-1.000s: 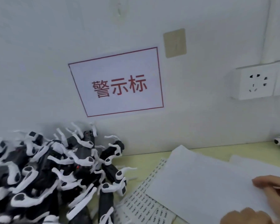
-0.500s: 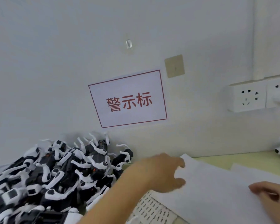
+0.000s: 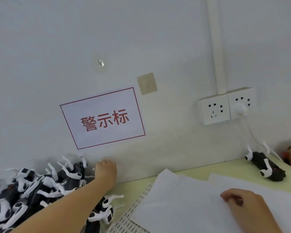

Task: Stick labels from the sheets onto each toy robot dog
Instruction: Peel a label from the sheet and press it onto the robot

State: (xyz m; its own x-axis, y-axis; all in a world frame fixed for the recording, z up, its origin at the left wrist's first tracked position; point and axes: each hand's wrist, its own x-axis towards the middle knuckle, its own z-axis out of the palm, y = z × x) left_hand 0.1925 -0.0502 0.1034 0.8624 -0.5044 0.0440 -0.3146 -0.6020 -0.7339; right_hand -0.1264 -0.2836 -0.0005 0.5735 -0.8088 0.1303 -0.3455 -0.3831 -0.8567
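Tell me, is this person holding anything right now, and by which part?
It cannot be told for the left hand: it reaches into the pile of toy dogs, fingers hidden. The right hand only rests on the white paper sheet, gripping nothing.

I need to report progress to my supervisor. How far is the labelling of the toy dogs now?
Done: perhaps one toy robot dog, lying apart at the right, though no label shows on it. In hand: the left hand reaches into the pile of toy robot dogs; the right hand rests on the white paper sheets, holding no label. Left: nearly the whole pile, and the label sheet looks full.
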